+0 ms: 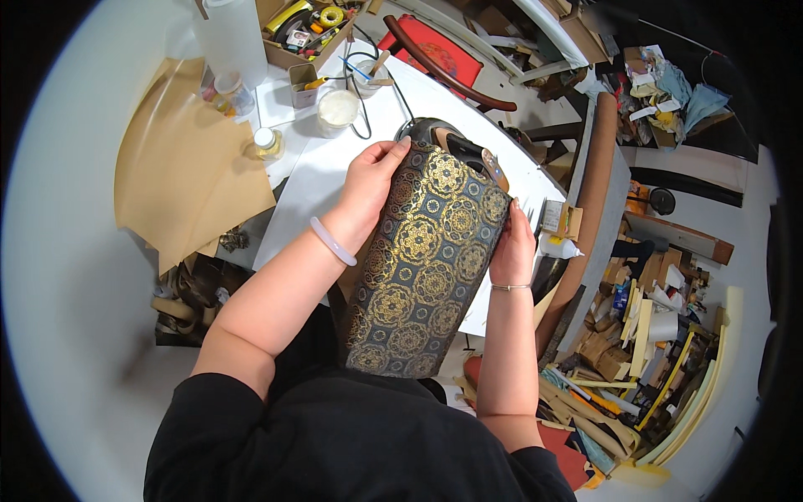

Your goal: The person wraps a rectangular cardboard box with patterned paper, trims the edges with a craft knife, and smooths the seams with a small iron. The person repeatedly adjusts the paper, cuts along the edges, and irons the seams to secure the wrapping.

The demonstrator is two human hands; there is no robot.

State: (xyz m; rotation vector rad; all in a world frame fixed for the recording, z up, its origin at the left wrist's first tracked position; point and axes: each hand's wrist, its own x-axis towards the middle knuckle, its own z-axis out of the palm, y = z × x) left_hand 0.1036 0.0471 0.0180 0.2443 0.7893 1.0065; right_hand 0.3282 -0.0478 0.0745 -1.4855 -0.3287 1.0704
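Note:
Both my hands hold up a long rectangular piece of dark grey patterned fabric [418,268] with gold round medallions. My left hand [368,186] pinches its far left corner between thumb and fingers. At the far right corner, my right hand [514,249] grips the edge, its fingers partly hidden. The fabric hangs down toward my lap, its near end in front of my black shirt. Just beyond its far edge, a dark rounded appliance with a cord, apparently an iron [433,130], stands on the white table [309,180]; the fabric covers part of it.
Brown paper [192,159] lies at the left. A white jar [338,110], a small capped bottle [268,144] and a tool box [305,33] stand at the back. A small carton [553,216] and a white bottle [560,248] sit right. Scraps [640,318] fill the floor beyond.

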